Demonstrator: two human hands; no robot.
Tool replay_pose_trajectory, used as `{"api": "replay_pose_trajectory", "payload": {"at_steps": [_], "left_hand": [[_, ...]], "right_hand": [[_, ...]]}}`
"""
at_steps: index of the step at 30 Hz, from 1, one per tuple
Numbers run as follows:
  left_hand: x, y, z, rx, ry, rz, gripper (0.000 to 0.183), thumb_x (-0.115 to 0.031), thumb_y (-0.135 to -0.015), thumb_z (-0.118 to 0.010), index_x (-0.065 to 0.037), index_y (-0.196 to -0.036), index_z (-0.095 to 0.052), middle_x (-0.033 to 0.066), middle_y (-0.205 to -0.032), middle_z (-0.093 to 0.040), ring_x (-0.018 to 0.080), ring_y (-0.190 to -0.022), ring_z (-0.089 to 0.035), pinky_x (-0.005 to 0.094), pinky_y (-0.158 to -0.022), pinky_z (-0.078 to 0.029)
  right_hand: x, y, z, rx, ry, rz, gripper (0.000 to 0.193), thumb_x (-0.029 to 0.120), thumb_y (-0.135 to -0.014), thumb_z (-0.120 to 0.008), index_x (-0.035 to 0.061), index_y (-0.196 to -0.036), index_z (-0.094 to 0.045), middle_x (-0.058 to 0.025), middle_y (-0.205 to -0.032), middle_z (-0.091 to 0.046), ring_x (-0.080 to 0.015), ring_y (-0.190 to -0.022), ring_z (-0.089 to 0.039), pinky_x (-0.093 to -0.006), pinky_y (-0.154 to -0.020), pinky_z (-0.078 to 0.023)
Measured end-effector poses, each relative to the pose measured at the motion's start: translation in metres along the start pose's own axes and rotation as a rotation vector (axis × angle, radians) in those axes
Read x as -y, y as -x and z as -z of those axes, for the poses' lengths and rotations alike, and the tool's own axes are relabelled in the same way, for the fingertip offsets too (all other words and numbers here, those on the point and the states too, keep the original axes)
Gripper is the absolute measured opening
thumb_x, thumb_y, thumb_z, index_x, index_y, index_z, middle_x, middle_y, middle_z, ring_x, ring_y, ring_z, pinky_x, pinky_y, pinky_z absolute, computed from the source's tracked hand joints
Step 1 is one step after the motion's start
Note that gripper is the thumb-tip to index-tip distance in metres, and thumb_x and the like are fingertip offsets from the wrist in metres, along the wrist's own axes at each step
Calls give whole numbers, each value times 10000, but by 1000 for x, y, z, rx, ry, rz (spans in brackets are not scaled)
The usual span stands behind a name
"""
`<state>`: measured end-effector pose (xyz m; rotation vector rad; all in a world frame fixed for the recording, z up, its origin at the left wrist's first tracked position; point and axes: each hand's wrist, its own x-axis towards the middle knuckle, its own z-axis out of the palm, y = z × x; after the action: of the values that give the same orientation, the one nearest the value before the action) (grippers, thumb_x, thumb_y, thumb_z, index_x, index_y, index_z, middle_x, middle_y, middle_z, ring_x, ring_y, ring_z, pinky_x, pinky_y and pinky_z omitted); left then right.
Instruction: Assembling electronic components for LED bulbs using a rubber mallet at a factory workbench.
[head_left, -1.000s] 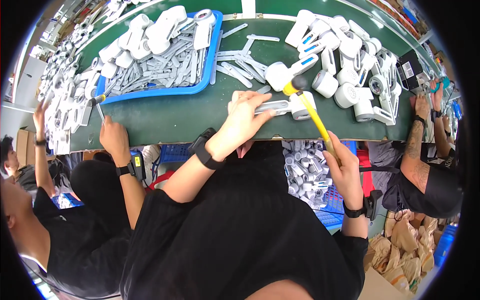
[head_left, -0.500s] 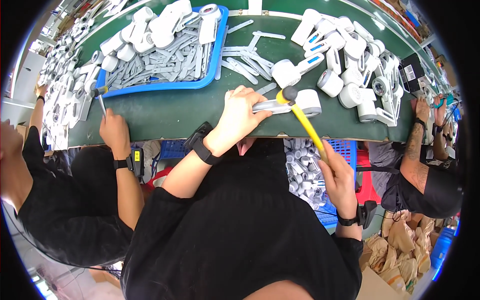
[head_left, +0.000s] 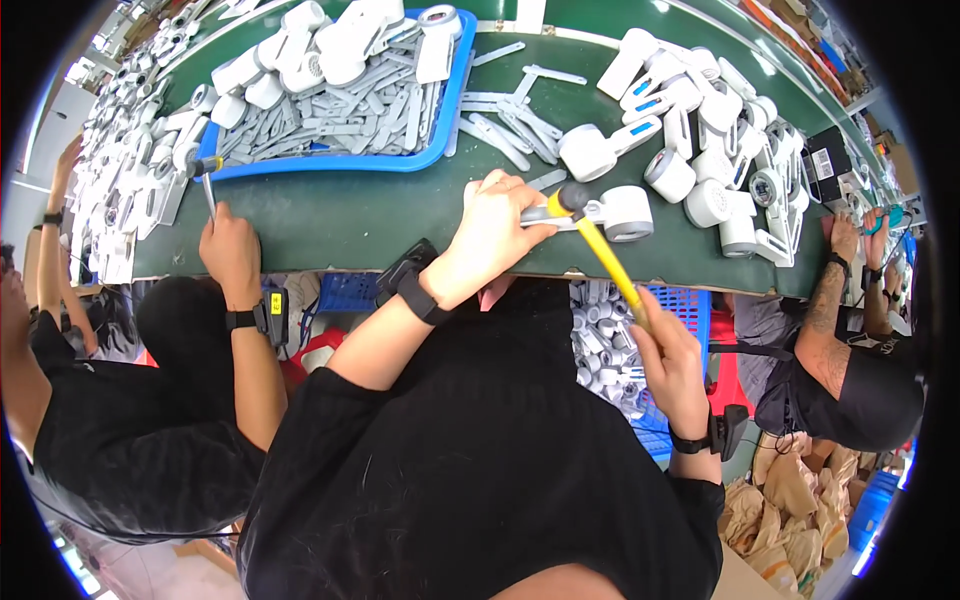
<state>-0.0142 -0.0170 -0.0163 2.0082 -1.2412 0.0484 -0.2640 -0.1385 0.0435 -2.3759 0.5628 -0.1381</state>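
Flat on the green workbench (head_left: pixel 330 235) lies a white handheld fan-like device (head_left: pixel 628 213) with a round, grey-rimmed head. My left hand (head_left: pixel 495 230) is closed around its handle, and a light grey strip (head_left: pixel 538 214) shows along the handle at my fingertips. In my right hand (head_left: pixel 670 350) is a hammer (head_left: pixel 610 255) with a yellow handle and a dark rounded head. The hammer head is over the device's handle, between my left fingers and the round head; I cannot tell whether it touches.
A blue tray (head_left: pixel 440 150) holds grey strips and white devices. Loose strips (head_left: pixel 505 130) and a pile of devices (head_left: pixel 710 150) lie farther right. Below the bench is a blue crate (head_left: pixel 690 300) of small parts. At left, a co-worker's hand (head_left: pixel 230 255) grips another hammer; another person sits right.
The view has shifted slightly. My hammer has moved a little left along the device's handle, its head now slightly lower in the picture. Both hands keep their grips.
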Motion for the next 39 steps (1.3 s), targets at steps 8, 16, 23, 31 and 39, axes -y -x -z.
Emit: {"api": "replay_pose_trajectory", "payload": {"at_steps": [8,16,23,31,39], "left_hand": [[15,15,10,42,78,165,303,-197,-668,-838,-83,-921,-717,68,-932,-681,279,-949,-567,410,-854,-449],[19,13,10,46,232,147,295,-148,-651,-837,-39,-895,-714,99,-874,-663,296,-922,-552,384,-831,-474],[16,12,14,47,181,147,299,-149,-629,-847,-39,-868,-706,101,-861,-658,293,-925,-552,379,-837,-473],[12,12,16,72,56,163,324,-191,-629,-849,-68,-905,-733,90,-894,-684,287,-960,-564,396,-861,-469],[13,10,14,85,93,169,314,-189,-633,-845,-78,-908,-743,66,-930,-703,271,-978,-563,391,-900,-445]], "right_hand": [[1,-8,-5,-35,-45,84,397,10,-900,-618,-65,-1283,-548,-174,-971,-667,-192,-811,-629,-294,-767,-489],[15,-13,-7,44,-12,91,419,-8,-895,-607,-48,-1306,-538,-166,-964,-654,-216,-792,-619,-295,-749,-487],[19,-14,-6,28,-18,146,432,-3,-895,-612,-24,-1319,-534,-178,-930,-639,-261,-779,-610,-340,-720,-480],[6,-11,-16,-103,-115,195,400,16,-908,-608,-15,-1302,-550,-155,-879,-616,-212,-734,-580,-305,-680,-466],[-9,5,-17,-299,-130,191,404,17,-906,-610,-26,-1302,-543,-170,-926,-651,-188,-784,-617,-298,-725,-484]]}}
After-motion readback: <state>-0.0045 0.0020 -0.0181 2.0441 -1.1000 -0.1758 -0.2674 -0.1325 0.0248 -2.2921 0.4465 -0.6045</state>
